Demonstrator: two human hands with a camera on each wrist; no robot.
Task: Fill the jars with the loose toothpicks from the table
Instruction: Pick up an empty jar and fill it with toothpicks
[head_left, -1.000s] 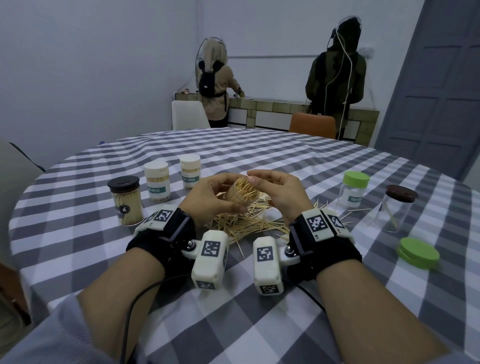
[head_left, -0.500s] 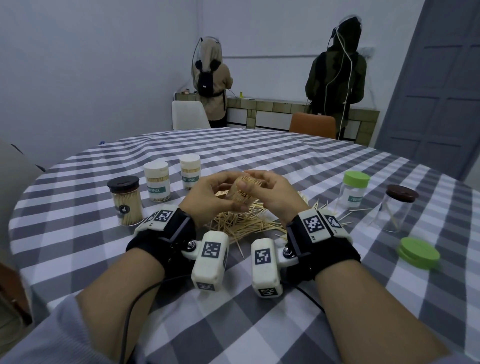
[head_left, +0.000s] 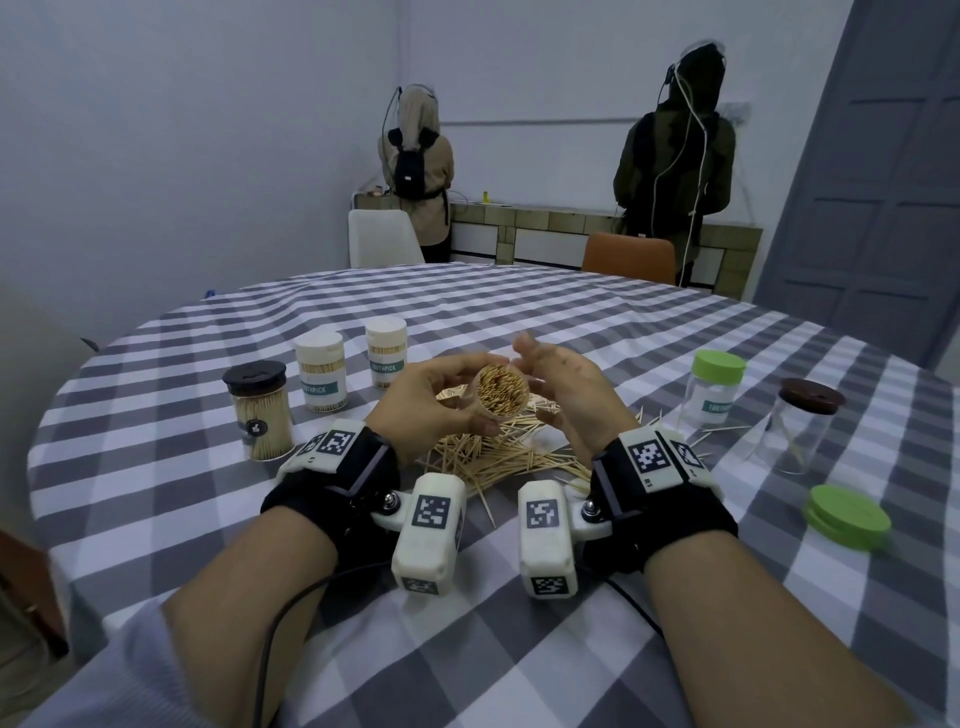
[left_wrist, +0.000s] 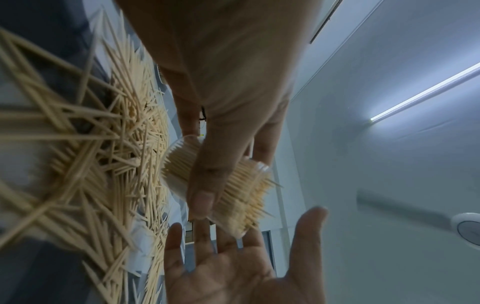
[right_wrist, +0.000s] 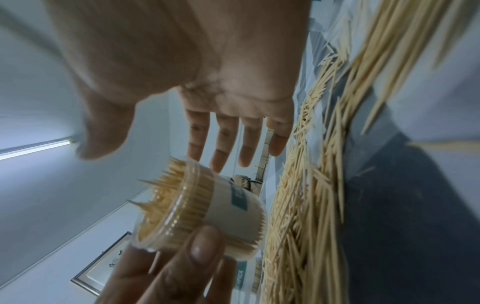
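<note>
Left hand (head_left: 431, 400) gripped a lidless jar (head_left: 500, 391) packed with toothpicks, tilted above the loose toothpick pile (head_left: 493, 457). Right hand (head_left: 566, 395) hovered beside it, fingers spread, holding nothing.

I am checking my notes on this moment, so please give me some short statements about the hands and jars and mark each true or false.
1. The left hand holds an open jar packed with toothpicks. True.
2. The right hand grips a green lid. False: it is open and holds nothing; the green lid lies on the table.
3. Loose toothpicks lie on the table below the hands. True.
4. The brown-lidded jar on the right is full. False: it is almost empty.
</note>
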